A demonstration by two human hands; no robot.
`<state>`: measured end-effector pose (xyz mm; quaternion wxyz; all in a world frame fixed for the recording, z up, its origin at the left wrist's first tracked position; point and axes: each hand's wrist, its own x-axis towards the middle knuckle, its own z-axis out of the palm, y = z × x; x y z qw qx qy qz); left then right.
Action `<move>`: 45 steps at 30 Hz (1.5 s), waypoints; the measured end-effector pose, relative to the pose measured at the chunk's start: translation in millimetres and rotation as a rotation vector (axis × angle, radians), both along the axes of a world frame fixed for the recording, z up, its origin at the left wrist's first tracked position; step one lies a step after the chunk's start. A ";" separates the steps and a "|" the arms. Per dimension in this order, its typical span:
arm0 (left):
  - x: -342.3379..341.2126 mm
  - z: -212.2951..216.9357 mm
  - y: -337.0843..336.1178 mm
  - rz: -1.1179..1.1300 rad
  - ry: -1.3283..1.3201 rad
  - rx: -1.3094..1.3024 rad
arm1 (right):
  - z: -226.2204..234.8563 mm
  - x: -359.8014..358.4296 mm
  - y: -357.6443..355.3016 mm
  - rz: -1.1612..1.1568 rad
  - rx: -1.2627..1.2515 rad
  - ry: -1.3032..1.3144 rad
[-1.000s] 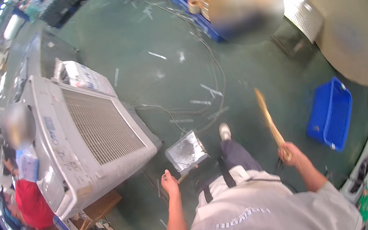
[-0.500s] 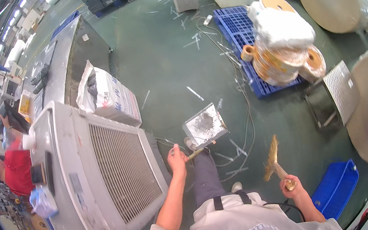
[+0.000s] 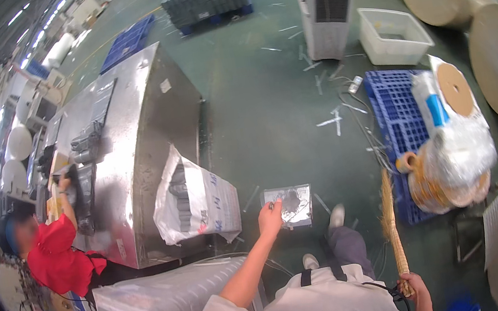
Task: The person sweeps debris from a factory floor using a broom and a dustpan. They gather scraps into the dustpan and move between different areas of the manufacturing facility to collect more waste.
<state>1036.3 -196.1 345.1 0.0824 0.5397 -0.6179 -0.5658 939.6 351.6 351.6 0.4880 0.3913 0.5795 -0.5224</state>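
My right hand (image 3: 415, 286), low at the right, is closed round the handle end of a straw broom (image 3: 394, 233). The bristles point away from me, beside the blue pallet. My left hand (image 3: 270, 218), out in front, is closed at the left side of a shiny metal dustpan (image 3: 303, 212). The dustpan's stick handle is mostly hidden by that hand. A patch of grey dust and debris lies in the pan. My shoes are just behind it, on the green floor.
A white sack (image 3: 220, 201) with grey contents stands left, against a steel cabinet (image 3: 157, 124). The blue pallet (image 3: 393, 108) with wrapped rolls lies right, cables beside it. Ahead are an air cooler (image 3: 330, 8) and a white tub (image 3: 395, 37). A red-sleeved person works far left.
I have moved forward past the big grey unit, now behind at lower left. The dustpan came along in my left hand, and the broom has swung to point straight ahead.
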 end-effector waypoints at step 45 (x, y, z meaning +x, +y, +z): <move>-457.6 36.6 -1463.4 1.036 0.534 -0.063 | 10.7 -865.8 -1886.1 1.537 -0.195 0.324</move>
